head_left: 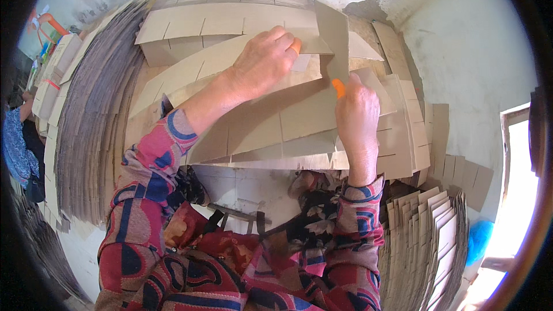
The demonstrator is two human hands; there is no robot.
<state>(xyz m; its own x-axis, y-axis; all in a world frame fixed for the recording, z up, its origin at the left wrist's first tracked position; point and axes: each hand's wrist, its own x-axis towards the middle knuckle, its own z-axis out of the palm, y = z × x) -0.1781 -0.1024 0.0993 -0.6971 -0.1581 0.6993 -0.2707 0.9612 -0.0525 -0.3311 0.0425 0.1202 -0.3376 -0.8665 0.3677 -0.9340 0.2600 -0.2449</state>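
Head view. Slotted cardboard strips (230, 23) fill the bench from nine to two o'clock; tall stacks of flat strips stand at nine (92, 126) and at five o'clock (426, 242). At centre lies a partly interlocked cardboard divider (288, 121): several long strips appear already crossed, and one short cross-piece (334, 40) stands upright at twelve o'clock, seemingly not yet pushed home. The left hand (265, 60) presses the long strip, fingers together and flat on it. The right hand (357, 115) has its fingers clamped on the cross-piece's lower edge. Free room is narrow: wall at two o'clock, stacks close on both sides.
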